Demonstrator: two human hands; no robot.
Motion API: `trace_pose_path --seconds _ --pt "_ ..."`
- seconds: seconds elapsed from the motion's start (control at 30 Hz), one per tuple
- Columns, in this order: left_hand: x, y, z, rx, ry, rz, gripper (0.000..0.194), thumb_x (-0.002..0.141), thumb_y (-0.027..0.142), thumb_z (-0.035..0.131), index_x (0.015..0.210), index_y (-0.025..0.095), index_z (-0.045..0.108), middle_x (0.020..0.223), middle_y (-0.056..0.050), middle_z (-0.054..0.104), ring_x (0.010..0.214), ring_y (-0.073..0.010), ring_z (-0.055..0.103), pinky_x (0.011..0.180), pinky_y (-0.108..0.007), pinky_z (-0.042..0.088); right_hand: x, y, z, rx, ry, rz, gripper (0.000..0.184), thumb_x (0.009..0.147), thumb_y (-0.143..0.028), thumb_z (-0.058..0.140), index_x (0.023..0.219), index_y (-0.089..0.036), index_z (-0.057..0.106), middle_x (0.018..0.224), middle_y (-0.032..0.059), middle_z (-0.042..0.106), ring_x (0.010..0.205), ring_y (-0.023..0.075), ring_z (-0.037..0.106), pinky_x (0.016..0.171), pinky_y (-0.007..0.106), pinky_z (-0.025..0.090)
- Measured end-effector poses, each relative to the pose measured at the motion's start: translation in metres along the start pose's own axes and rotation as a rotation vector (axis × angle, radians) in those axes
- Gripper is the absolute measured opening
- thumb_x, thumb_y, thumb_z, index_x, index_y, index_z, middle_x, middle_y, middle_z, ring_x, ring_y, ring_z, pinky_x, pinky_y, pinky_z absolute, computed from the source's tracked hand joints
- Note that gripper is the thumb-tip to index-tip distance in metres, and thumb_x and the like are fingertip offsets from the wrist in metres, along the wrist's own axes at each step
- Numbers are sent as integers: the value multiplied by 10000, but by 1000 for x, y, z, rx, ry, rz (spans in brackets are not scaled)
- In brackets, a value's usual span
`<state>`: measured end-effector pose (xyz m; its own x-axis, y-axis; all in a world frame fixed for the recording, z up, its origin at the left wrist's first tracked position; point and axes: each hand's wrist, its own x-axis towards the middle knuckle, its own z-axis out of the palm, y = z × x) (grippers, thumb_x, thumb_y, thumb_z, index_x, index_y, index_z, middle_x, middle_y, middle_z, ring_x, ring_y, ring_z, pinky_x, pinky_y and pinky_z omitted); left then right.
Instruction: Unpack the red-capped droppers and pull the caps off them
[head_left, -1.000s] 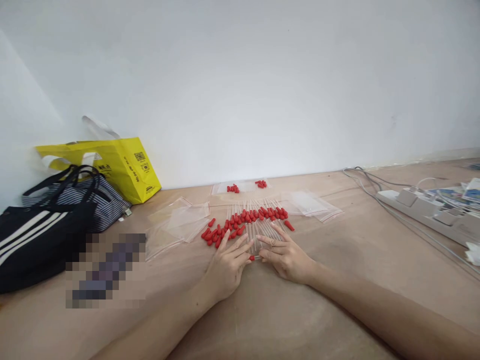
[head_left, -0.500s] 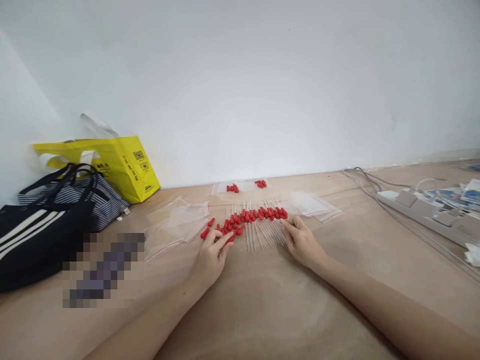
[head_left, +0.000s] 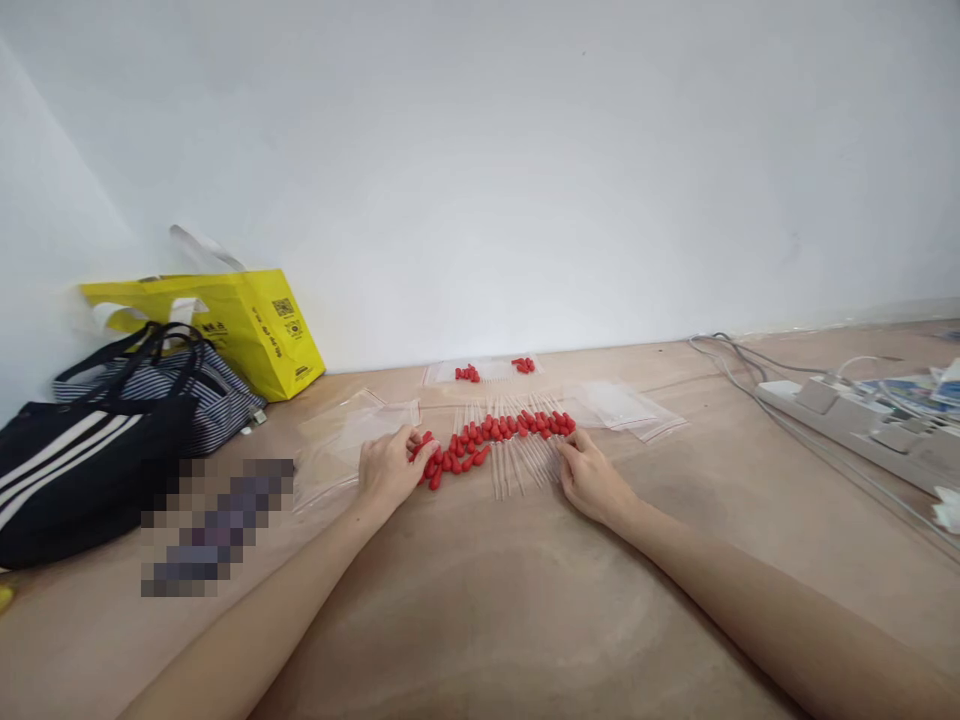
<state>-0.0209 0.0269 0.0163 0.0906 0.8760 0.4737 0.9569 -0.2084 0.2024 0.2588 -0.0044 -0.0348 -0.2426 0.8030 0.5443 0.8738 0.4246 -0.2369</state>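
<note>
Across the middle of the table runs a row of droppers with thin clear tubes (head_left: 517, 470) and red rubber bulbs (head_left: 495, 428). At the row's left end, my left hand (head_left: 388, 465) is curled over some loose red bulbs (head_left: 435, 475), thumb and fingers closing around them; part of this cluster is hidden by the hand. My right hand (head_left: 596, 480) rests at the right end, thumb and forefinger pinched at the outermost dropper. Its fingertips partly cover what they grip.
Clear zip bags lie left (head_left: 352, 440) and right (head_left: 622, 408) of the row. Behind, another bag (head_left: 491, 370) holds red-bulbed droppers. A yellow bag (head_left: 255, 340), a striped bag (head_left: 225, 400) and a black bag (head_left: 90, 480) stand left. A power strip (head_left: 847, 425) with cables lies right.
My left hand has moved left and turned over the loose red bulbs, which now sit bunched closer to the row. My right hand remains at the right end, its fingers slightly lower.
</note>
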Motion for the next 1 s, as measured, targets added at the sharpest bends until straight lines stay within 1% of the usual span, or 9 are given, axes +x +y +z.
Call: trace_pose_path --seconds 0.07,0.17,0.3,0.37,0.47,0.53,0.6,0.8,1.0 --pt "2 1 1 96 21 23 264 737 464 482 738 204 529 667 7 640 693 -197 586 706 -341 337 -1 0 -2 6 6 -10 173 746 -61 378 750 -146 528 823 87 482 787 173 489 722 291 440" --pt "3 5 -1 149 40 43 312 740 505 457 743 206 543 663 4 642 699 -208 576 717 -363 308 -1 0 -5 5 46 -25 191 760 -86 382 817 -145 554 823 85 493 789 178 491 709 293 434" --pt "11 15 -2 172 92 95 290 759 458 441 699 211 581 785 -28 634 839 -234 533 734 -372 288 -1 -1 -9 -41 112 -24 214 768 -119 399 876 -151 581 830 83 515 797 188 494 702 300 414" --pt "18 24 1 143 45 143 278 744 453 462 682 220 599 826 -34 617 904 -240 503 754 -374 288 -2 -2 -11 -67 131 -32 212 766 -134 413 878 -158 591 834 80 528 797 189 494 700 301 399" --pt "29 38 11 111 -64 188 318 708 516 484 670 226 610 833 -41 598 924 -247 483 782 -390 292 -3 -4 -13 -95 146 -58 194 765 -162 438 873 -175 600 844 69 547 809 187 494 702 305 369" --pt "35 45 18 134 -98 181 354 699 544 478 654 217 607 844 -54 592 918 -254 478 787 -403 298 -3 -6 -14 -114 152 -61 178 766 -184 457 865 -188 606 857 60 560 821 189 495 705 315 343" --pt "38 50 24 176 -102 155 360 705 531 473 631 204 605 851 -70 592 911 -261 476 788 -410 303 -3 -6 -15 -125 158 -56 165 767 -200 471 852 -199 612 867 51 571 827 187 495 711 323 318" --pt "39 53 27 225 -76 93 305 752 383 435 626 180 625 866 -104 600 924 -279 475 791 -426 304 -2 0 -16 -87 187 7 172 777 -194 470 836 -221 630 824 27 591 813 166 499 712 318 276" --pt "36 58 27 245 -57 103 371 724 475 451 587 180 628 901 -111 598 957 -293 457 820 -436 290 0 3 -15 -55 196 75 168 773 -209 480 810 -226 644 789 21 597 794 160 507 711 313 264"
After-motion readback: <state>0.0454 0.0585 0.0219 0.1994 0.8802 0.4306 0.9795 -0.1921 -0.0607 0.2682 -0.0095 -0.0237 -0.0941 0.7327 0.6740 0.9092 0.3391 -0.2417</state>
